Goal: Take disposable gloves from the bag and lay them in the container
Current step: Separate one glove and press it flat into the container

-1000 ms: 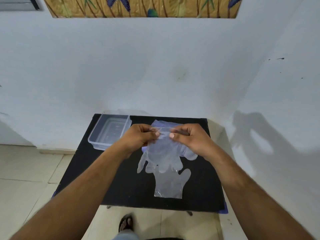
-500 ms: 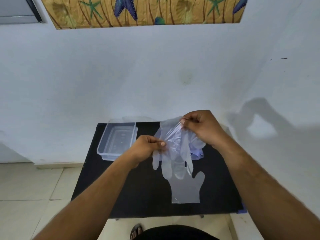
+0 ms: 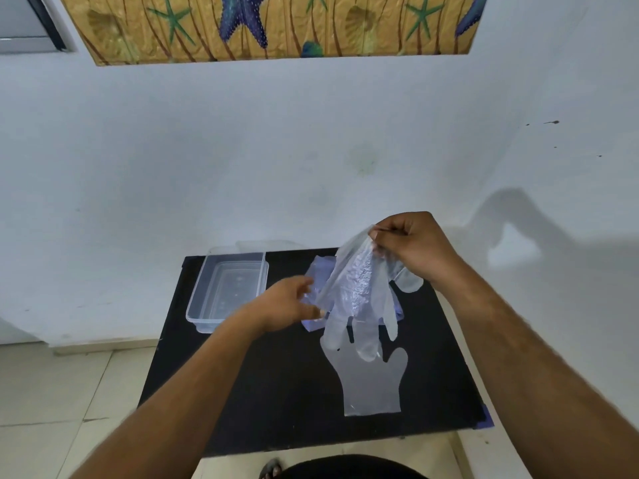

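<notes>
right hand (image 3: pixel 411 250) pinches a glove (image 3: pixel 356 288) by its cuff above the table (image 3: pixel 242 409); left hand (image 3: pixel 287 305) grips the bag (image 3: pixel 320 271) beside it. thin, limp, clingy film: best held at the cuff. the container (image 3: pixel 228 288) sits left.

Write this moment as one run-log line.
right hand: pinching lifted glove | left hand: at bag | container: empty | spare glove: flat on table
</notes>
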